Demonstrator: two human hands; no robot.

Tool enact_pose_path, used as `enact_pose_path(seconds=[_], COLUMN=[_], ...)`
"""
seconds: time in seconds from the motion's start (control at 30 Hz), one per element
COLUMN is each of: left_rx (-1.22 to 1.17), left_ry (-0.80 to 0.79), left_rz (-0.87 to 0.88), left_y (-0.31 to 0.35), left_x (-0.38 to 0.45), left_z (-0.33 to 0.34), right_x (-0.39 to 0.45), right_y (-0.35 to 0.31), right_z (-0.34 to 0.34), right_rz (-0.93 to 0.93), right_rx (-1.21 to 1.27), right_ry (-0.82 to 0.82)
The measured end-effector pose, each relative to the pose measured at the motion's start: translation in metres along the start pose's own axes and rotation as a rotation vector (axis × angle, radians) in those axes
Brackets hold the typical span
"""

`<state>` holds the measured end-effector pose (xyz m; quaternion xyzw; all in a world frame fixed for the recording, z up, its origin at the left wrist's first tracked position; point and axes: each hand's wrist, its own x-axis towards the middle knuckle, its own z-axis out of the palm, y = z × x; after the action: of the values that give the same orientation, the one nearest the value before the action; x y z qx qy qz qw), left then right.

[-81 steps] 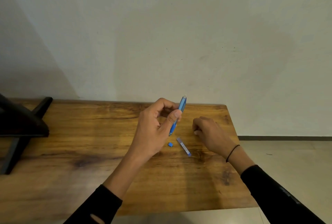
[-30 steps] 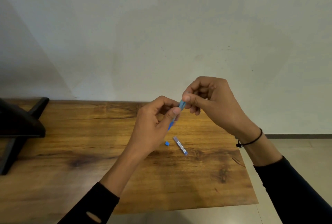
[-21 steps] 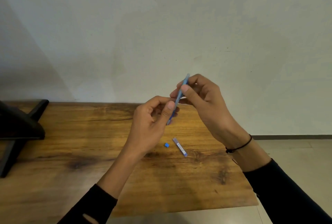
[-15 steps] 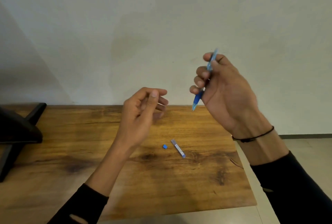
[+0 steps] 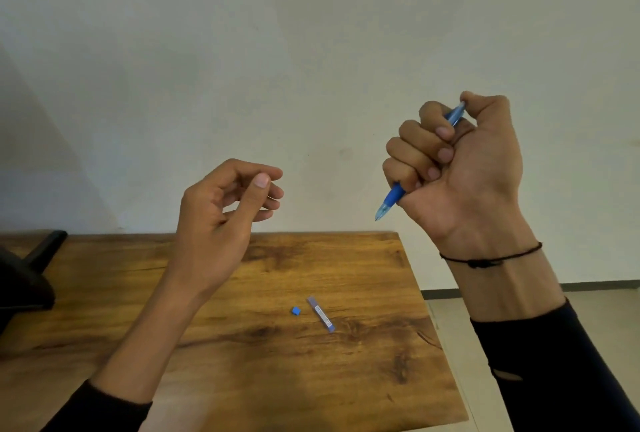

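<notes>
Now the right hand (image 5: 460,168) fists the blue mechanical pencil (image 5: 391,197) above the table's (image 5: 311,379) far right corner, thumb on its top, long axis slanting tip-down toward the empty, loosely curled left hand (image 5: 221,220).

No legible text, brand, number or sign is recorded. A pale label strip is seen along the small tube (image 5: 320,314) lying on the counter (image 5: 242,379), but its print is too small and blurred to be read. The barrel of the blue pen (image 5: 391,199) is mostly covered by the fingers of the right hand (image 5: 464,168), and no marking can be made out on the parts left showing.
</notes>
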<state>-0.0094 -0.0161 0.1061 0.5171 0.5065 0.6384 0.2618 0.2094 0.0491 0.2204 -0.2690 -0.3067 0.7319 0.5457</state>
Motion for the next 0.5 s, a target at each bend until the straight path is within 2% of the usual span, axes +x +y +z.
enact_pose_path(seconds=[0.5], left_rx=[0.047], left_ry=[-0.031], left_rz=[0.002], left_y=[0.001], left_x=[-0.004], left_z=[0.001], right_x=[0.000], right_y=[0.006], right_z=[0.017], right_rz=[-0.005], right_rx=[-0.093], right_ry=[0.025])
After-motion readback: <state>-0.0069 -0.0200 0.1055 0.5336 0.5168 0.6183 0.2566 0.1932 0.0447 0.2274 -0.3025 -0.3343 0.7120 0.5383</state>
